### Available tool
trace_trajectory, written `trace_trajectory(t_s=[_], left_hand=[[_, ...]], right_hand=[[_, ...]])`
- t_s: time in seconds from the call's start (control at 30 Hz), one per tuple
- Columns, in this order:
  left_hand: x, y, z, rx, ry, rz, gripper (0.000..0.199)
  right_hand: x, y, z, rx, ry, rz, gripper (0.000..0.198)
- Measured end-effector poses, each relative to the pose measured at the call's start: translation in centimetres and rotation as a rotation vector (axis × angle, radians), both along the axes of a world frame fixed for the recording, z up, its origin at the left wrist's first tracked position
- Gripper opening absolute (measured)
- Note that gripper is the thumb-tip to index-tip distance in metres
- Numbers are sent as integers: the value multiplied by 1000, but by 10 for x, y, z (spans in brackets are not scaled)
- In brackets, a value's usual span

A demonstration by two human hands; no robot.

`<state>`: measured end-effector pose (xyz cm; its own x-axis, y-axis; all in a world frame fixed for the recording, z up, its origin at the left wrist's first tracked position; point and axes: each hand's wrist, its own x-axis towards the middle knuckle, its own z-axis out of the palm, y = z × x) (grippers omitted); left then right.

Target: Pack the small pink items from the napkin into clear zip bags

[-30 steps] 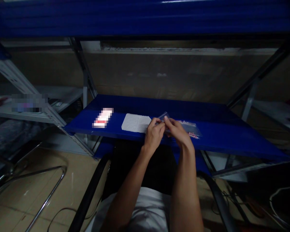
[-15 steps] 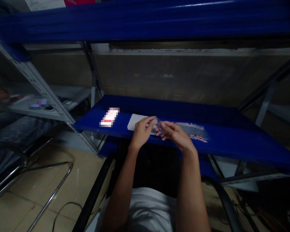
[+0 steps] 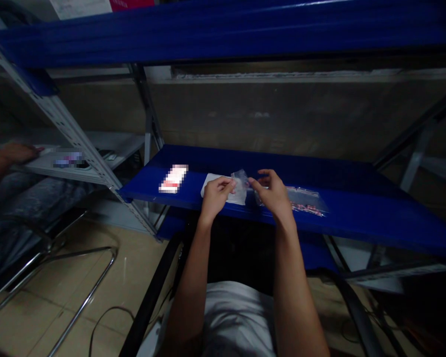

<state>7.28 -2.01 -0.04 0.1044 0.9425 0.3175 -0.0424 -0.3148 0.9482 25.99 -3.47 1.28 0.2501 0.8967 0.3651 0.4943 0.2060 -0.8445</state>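
My left hand (image 3: 216, 196) pinches a small clear plastic bag (image 3: 241, 182) between thumb and fingertips. The bag looks flat, and I make out no pieces in it. Below that hand lies a white sheet or pad (image 3: 209, 181), partly covered. Just right of the bag, my right hand (image 3: 273, 191) has its thumb tip close to it and its upper finger raised. A tiny dark pinkish speck shows at the thumb tip, too small to name. Beside and partly behind the right hand, a larger clear zip bag (image 3: 314, 199) holds several small pink-red pieces.
A bright blurred-out flat object (image 3: 174, 178) lies on the blue shelf (image 3: 357, 198), left of my hands. A blue beam (image 3: 223, 34) crosses above. At far left, another person's hand (image 3: 18, 152) is over a neighbouring grey table (image 3: 126, 141). Black chair arms flank me.
My hands have moved apart. The small bag stays with my left hand, and the pink pieces seen between the hands no longer show there. The other person's hand has come further into view.
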Motion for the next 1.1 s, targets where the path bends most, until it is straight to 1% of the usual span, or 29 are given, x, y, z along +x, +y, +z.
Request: trace_trajectory(t_s=[0.03,0.07,0.1,0.13,0.2,0.27,0.33,0.4,0.5,0.6,0.73,0.83,0.93,1.03,1.1], left_hand=[[2,0,1,-9,-16,3,25],[5,-1,2,-9,-28,7,25],[7,-1,2,-2,-35,12,24],[9,-1,2,10,-34,18,23],[11,-1,3,41,-2,34,19],[11,-2,4,67,58,66,17],[10,-2,4,87,124,83,16],[7,-4,6,99,160,56,17],[2,-5,8,87,142,-15,13],[-2,-7,11,78,141,-44,7],[-4,-6,12,83,181,-61,10],[-4,-4,9,56,153,-108,10],[-3,-1,5,33,109,-138,11],[-3,0,4,58,105,-115,12],[-3,-2,6,110,144,-54,9]], right_hand=[[-4,-1,4,46,-58,-41,44],[-8,-2,8,68,-90,-48,36],[-13,-3,12,68,-93,-10,30],[-18,-4,15,57,-81,68,27],[-27,-7,20,19,-37,191,24],[-33,-8,21,-7,-15,204,23],[-35,-8,20,-19,-21,189,22],[-35,-8,18,-31,-22,208,23],[-32,-7,17,-47,-4,247,26],[-29,-7,17,-57,25,279,30],[-26,-8,18,-60,92,319,36],[-25,-8,18,-75,145,341,42],[-23,-7,17,-94,185,355,42],[-23,-6,16,-94,205,348,39],[-25,-6,16,-74,161,329,34]])
